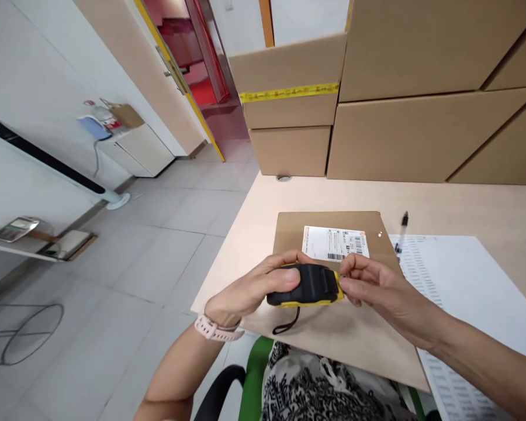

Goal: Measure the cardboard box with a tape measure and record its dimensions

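Note:
My left hand [254, 287] is wrapped round a small black and yellow handheld device [309, 285] with a black wrist strap hanging under it. My right hand [372, 286] pinches the device's right end. Both hands hover over a flat brown cardboard parcel [333, 327] lying on the table. A white shipping label [335, 242] with barcodes is stuck on the parcel's far part, just beyond my fingers.
A printed white sheet [464, 304] lies to the right of the parcel, with a black pen [402, 231] at its far left corner. Large cardboard boxes [398, 117] are stacked along the table's back edge. The light wooden table [263, 204] ends at the left, over tiled floor.

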Demonstrator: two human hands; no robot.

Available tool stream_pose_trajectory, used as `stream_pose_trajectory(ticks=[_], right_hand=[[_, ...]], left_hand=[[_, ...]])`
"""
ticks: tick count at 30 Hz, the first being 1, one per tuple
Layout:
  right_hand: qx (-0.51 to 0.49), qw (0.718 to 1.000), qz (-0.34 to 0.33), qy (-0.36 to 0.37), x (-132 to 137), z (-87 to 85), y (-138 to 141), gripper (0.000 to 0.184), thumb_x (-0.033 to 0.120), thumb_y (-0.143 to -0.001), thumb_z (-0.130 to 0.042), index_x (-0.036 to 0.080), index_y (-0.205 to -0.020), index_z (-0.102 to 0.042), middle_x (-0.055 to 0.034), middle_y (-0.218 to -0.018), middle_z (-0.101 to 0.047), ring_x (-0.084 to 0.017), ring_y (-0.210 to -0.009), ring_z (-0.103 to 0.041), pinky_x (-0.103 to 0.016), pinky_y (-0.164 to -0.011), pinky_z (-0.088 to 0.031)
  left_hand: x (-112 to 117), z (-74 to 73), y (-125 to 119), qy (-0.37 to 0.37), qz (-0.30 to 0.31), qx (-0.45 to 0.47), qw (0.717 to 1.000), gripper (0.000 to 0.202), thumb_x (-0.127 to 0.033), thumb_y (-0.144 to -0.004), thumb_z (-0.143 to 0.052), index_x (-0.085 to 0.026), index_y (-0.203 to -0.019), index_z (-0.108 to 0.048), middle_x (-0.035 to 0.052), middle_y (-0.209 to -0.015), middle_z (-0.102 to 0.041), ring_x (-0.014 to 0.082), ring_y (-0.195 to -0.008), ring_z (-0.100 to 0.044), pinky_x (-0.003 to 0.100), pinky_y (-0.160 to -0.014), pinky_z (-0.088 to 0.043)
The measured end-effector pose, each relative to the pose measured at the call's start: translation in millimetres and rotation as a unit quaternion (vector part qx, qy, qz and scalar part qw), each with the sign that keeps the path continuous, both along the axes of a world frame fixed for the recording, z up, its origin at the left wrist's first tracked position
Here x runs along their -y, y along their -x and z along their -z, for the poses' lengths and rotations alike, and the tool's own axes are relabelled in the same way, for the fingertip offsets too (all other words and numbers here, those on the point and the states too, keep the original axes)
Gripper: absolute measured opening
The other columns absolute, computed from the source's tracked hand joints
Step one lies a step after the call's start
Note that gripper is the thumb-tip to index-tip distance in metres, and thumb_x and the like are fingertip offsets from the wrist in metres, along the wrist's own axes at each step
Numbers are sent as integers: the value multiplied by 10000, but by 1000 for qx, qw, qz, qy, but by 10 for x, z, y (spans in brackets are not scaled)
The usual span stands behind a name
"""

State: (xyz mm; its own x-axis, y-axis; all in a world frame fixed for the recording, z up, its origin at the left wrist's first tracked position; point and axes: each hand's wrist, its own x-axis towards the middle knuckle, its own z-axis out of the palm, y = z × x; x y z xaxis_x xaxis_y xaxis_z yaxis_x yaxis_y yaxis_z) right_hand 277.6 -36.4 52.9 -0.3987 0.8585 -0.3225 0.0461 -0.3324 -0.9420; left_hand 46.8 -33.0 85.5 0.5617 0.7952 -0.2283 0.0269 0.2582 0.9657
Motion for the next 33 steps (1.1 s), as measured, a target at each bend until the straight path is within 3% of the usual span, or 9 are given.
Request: stream_pose_trajectory(ticks=[3, 6, 9, 13, 18, 23, 33], right_hand=[[-19, 995, 98, -12, -92, -65, -279, 221, 375, -662, -745, 231, -696, -581, -1, -668, -532, -135, -585, -484, -277, -508, -439], [-44, 970, 234, -53, -283, -115, -696, 178, 324, -667, -752, 244, -666, -594, 6, -672, -506, -111, -570, -448, -236, -458, -404], [-46, 957, 282, -54, -494, -33, -969, 133, 297, -710, -728, 255, -685, -604, 19, -647, -484, -100, -576, -450, -214, -475, -415], [-26, 966, 258, -14, -689, 238, -939, 193, 328, -679, -750, 226, -693, -586, 34, -585, -494, -96, -544, -461, -215, -474, -413], [65, 968, 226, -82, -754, 478, -816, 323, 459, -633, -763, 195, -717, -596, 17, -606, -545, -108, -532, -469, -242, -477, -410], [151, 956, 199, -153, -674, 517, -837, 316, 508, -712, -692, 207, -716, -597, 15, -579, -527, -129, -573, -495, -246, -532, -421], [212, 944, 184, -172, -600, 577, -837, 304, 538, -752, -628, 237, -752, -590, -31, -738, -604, -179, -676, -540, -262, -565, -434]], left_hand=[[-13, -32, 171, -13, -34, -22, 999, 441, -463, -740, -579, -144, -1039, -638, 93, -1001, -646, 240, -877, -579, 317, -774, -439], [-89, 0, 485, -6, -106, -37, 994, 489, -509, -700, -607, -124, -999, -655, 103, -900, -676, 228, -750, -606, 290, -650, -466], [-242, 103, 798, 15, -203, -50, 978, 456, -515, -671, -634, -116, -888, -675, 85, -750, -688, 209, -601, -610, 272, -514, -464], [-494, 277, 1031, 60, -302, -47, 950, 332, -450, -705, -623, -121, -722, -664, 62, -560, -661, 192, -446, -582, 254, -383, -409], [-681, 397, 1109, 62, -315, -42, 946, 329, -430, -755, -613, -135, -610, -625, 53, -477, -634, 177, -384, -561, 242, -342, -379], [-719, 452, 1164, 71, -325, -31, 943, 348, -438, -781, -607, -136, -609, -622, 46, -467, -633, 169, -376, -565, 233, -335, -379], [-819, 527, 1210, 91, -363, 15, 927, 369, -449, -789, -619, -145, -582, -591, 23, -448, -615, 130, -381, -525, 219, -363, -361]])
